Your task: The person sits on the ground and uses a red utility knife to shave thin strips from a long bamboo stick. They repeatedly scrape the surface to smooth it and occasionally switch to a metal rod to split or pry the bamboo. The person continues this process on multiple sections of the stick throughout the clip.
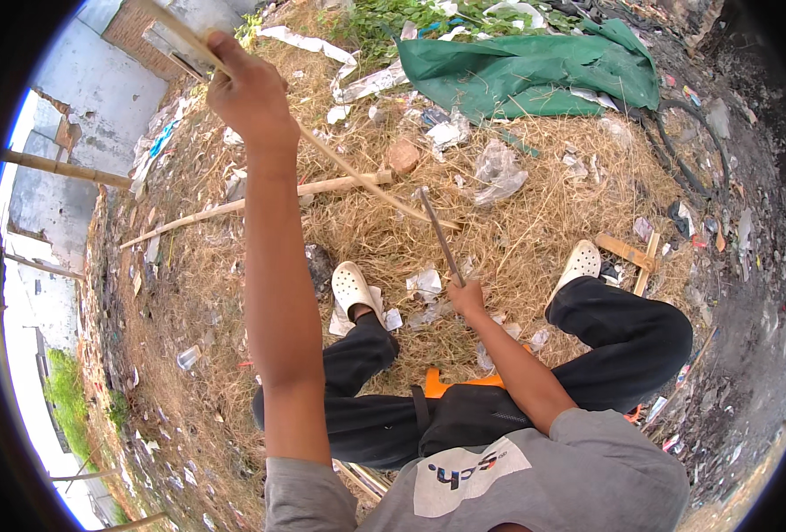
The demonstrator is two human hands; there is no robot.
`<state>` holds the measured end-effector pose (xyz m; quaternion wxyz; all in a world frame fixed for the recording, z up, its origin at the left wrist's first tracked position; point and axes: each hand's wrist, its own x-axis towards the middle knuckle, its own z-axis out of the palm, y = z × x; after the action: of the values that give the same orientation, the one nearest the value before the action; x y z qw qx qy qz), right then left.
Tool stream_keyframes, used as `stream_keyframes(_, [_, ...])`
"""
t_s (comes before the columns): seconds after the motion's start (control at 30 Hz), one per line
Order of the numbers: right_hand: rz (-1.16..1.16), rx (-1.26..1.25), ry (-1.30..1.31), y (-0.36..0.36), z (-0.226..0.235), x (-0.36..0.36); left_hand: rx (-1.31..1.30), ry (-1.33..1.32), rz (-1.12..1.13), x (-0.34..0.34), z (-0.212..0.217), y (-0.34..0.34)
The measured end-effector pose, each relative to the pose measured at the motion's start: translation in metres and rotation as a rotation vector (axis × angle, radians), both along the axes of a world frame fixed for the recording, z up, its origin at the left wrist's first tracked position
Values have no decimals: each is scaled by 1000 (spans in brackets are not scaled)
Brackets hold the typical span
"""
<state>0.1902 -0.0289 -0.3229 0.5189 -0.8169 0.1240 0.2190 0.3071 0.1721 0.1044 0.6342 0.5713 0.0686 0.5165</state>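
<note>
My left hand, arm stretched far forward, is closed around a long, thin bamboo strip. The strip slants from the upper left down to the dry grass in front of me. My right hand is lower, between my knees, closed on the handle end of a long, narrow knife. Its dark blade points up and away, and its upper part is close to the strip's lower end. Whether blade and strip touch, I cannot tell. Behind them a thicker bamboo pole lies on the ground.
Dry grass with scattered litter surrounds my white clogs. A green tarp lies at the far side, a dark hose to its right. Joined wood pieces lie by my right foot. A brick chunk sits ahead; a wall stands left.
</note>
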Motion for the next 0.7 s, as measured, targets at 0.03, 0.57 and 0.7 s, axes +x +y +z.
stream_keyframes(0.03, [37,-23,-53,1,0,-1,32,-18,19,-1,0,6])
stream_keyframes(0.57, [-19,34,-104,-14,17,-10,97,-79,-169,15,8,-35])
stream_keyframes(0.7, [-27,116,-317,-16,80,6,309,27,27,30,8,-28])
